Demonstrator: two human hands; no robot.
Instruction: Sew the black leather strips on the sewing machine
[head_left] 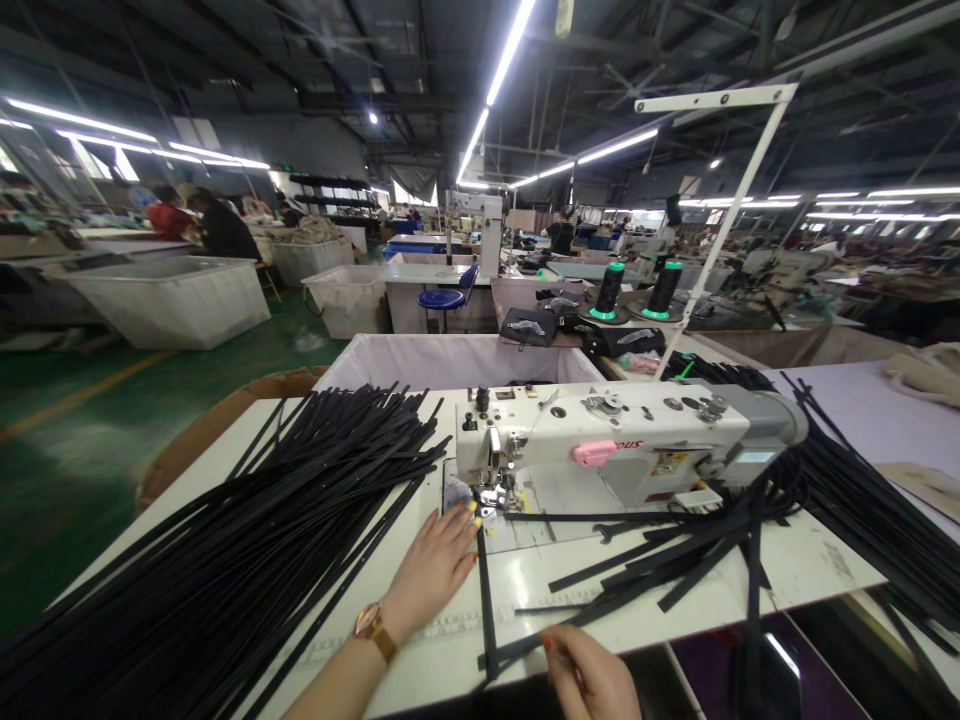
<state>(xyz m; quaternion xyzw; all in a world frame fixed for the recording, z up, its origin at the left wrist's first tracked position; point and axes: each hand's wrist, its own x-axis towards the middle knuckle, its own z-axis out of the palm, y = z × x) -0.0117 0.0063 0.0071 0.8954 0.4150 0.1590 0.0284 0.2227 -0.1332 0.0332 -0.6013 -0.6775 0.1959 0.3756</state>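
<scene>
My left hand (pixel 439 560) lies flat on the sewing machine table, fingers stretched toward the presser foot (pixel 491 497). Beside its fingertips, a narrow black strap (pixel 486 600) runs from the needle area toward the table's front edge. Low in the view, my right hand (pixel 592 675) is closed, with thumb and forefinger at another black strap (pixel 514 650) that crosses the first one's lower end. The white sewing machine (pixel 555 440) stands just beyond both hands. A large bundle of black straps (pixel 300 500) covers the table on the left.
More black straps (pixel 720 540) lie loosely at the right, near a wrench (pixel 604 533). Behind the machine stand a lined bin (pixel 457 360) and two black thread cones (pixel 611 290). A white thread stand (pixel 731 210) rises at the right. People work in the background.
</scene>
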